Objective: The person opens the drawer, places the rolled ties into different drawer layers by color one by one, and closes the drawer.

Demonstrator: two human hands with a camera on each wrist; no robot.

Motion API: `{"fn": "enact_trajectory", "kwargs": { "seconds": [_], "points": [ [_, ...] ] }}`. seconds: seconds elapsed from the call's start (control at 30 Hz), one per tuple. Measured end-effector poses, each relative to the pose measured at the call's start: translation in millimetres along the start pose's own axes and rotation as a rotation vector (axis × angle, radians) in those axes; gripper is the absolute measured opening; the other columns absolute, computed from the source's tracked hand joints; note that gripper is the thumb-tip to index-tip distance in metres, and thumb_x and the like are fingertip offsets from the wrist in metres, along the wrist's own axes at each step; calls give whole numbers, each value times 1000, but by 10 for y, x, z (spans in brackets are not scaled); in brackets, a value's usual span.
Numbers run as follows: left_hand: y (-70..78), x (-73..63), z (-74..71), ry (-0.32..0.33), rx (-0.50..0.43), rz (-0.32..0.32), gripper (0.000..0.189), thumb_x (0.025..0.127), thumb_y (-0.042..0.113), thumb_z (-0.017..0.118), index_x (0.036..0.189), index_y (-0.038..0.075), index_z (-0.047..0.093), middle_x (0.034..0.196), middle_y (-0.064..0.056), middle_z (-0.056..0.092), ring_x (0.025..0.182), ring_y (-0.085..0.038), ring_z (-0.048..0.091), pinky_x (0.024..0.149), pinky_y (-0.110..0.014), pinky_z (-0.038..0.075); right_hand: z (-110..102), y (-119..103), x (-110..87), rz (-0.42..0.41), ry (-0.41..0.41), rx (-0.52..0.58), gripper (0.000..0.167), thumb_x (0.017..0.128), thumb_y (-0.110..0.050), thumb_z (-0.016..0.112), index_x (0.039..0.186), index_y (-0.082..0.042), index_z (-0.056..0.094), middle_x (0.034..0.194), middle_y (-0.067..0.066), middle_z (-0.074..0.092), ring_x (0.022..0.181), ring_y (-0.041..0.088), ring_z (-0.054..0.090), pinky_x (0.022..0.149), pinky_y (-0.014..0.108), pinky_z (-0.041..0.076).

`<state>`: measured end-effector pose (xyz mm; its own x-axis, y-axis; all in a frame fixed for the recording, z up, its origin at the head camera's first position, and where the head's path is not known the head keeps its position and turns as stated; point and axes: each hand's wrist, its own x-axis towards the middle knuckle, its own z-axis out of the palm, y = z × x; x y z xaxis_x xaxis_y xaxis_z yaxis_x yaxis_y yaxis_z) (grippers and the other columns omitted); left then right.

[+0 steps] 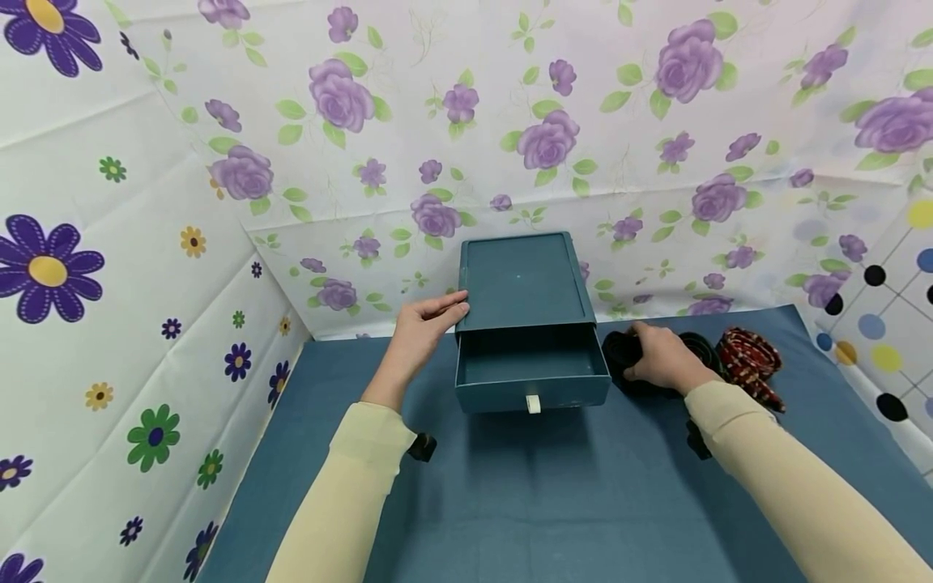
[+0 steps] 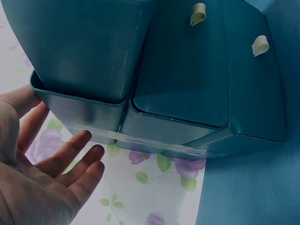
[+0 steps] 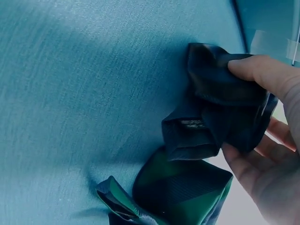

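Observation:
A blue-green drawer unit stands against the back wall, its top drawer pulled out and showing a bare inside. My left hand touches the unit's left side near the top; in the left wrist view its fingers are loosely spread. To the right of the unit, my right hand grips a dark rolled necktie between thumb and fingers. Just beside it lies a green and navy striped rolled tie. A red patterned rolled tie lies farther right.
Two lower drawers with cream pull tabs appear closed in the left wrist view. A blue cloth covers the table. Flowered sheeting hangs behind, with more patterned sheeting at both sides.

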<state>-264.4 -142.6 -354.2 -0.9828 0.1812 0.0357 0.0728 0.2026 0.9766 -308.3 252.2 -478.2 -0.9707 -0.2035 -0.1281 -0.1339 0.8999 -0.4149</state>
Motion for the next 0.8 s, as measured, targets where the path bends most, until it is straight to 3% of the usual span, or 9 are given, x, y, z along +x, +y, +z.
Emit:
{"fn": "enact_trajectory", "kwargs": {
  "seconds": [0.13,0.5,0.8],
  "points": [
    [43,-22,7,-2,0,-9,39,89,29,65,126,17,62,142,1,48,138,-14,35,111,-41,32,-62,-17,-34,-4,13,23,76,73,-30,80,134,-5,44,127,28,51,110,44,53,82,56,46],
    [-189,114,-6,27,17,17,37,86,41,67,121,29,65,139,9,50,135,-8,38,110,-40,35,-416,-9,-113,-37,169,52,75,73,-34,79,132,-2,45,129,26,51,113,44,50,88,58,43],
    [-6,9,12,1,17,-5,39,90,31,64,127,19,61,144,0,45,138,-14,35,111,-41,33,-836,-199,-232,-15,325,124,84,74,-47,75,139,-6,40,133,22,48,114,42,49,87,60,43]
  ]
}}
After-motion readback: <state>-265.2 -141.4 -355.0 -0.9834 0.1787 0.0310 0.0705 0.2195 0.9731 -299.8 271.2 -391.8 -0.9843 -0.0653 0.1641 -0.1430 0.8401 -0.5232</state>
